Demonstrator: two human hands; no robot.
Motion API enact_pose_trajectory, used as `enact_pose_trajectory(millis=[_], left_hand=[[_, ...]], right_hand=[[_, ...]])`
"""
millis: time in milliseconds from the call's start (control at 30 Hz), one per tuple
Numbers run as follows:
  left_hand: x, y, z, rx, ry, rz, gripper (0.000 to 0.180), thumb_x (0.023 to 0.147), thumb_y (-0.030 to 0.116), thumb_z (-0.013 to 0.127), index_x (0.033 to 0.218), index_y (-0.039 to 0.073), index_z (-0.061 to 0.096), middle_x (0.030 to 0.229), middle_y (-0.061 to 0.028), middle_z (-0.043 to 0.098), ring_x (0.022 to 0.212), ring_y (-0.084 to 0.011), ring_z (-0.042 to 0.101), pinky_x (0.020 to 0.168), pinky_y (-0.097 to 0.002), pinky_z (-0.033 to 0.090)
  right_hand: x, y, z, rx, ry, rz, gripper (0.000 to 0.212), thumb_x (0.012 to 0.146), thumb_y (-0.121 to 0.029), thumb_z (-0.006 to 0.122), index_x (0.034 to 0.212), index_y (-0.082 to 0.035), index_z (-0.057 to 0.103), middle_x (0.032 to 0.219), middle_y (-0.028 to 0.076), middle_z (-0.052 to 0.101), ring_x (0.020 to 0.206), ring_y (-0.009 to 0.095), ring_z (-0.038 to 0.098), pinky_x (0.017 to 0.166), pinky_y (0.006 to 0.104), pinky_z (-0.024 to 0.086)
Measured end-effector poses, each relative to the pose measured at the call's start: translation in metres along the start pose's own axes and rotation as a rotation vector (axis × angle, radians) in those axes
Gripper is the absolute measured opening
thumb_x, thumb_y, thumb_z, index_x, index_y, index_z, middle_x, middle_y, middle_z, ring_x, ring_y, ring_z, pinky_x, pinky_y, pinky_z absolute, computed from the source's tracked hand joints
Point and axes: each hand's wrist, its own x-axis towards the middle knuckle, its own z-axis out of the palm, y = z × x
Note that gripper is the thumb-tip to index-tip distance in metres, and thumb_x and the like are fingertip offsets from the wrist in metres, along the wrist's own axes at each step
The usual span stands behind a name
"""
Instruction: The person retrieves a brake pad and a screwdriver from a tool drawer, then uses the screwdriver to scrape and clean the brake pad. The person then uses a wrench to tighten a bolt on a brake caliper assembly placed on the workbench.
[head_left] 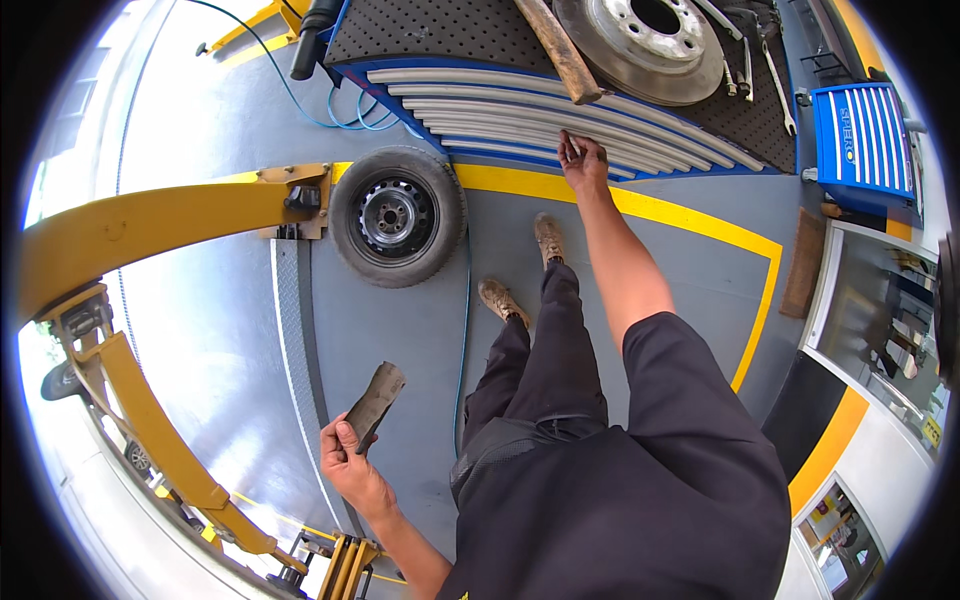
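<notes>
Fingers [340,437] of left hand [345,465] pinch brake pad's [375,400] lower end.

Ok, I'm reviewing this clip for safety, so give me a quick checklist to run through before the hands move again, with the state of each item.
1. Left hand grips the worn flat pad: ok, fingers wrapped round its lower end.
2. Right hand on the tool cart: ok, fingers at the grey slats.
3. What the right fingers pinch: cannot tell, too small.
4. Wheel lying flat on the floor: ok.
5. Blue hose runs past the boots: not ok, trip risk.
6. Brake disc lies flat on the cart: ok.
</notes>
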Motion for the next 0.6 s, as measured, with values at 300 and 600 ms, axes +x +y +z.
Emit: enact_pose_trajectory(millis=[300, 600], left_hand=[[0.001, -0.005, 0.022, -0.035, -0.051, 0.003, 0.026, 0.106, 0.024, 0.081, 0.119, 0.002, 0.074, 0.101, -0.0038, 0.074, 0.091, -0.0111, 0.070, 0.080, -0.0275, 0.058], [0.009, 0.003, 0.026, -0.061, -0.067, 0.010, 0.020, 0.108, 0.012, 0.077, 0.125, 0.002, 0.073, 0.112, -0.0042, 0.073, 0.101, -0.0113, 0.069, 0.089, -0.0285, 0.057]], right_hand=[[-0.099, 0.017, -0.024, -0.378, 0.264, 0.115, 0.031, 0.106, -0.042, 0.075, 0.121, -0.015, 0.069, 0.112, 0.004, 0.068, 0.088, 0.024, 0.072, 0.074, 0.0425, 0.052], [-0.229, 0.027, -0.098, -0.703, 0.264, 0.691, 0.033, 0.115, -0.049, 0.060, 0.105, -0.018, 0.063, 0.097, 0.010, 0.081, 0.074, 0.019, 0.076, 0.059, 0.0326, 0.048]])
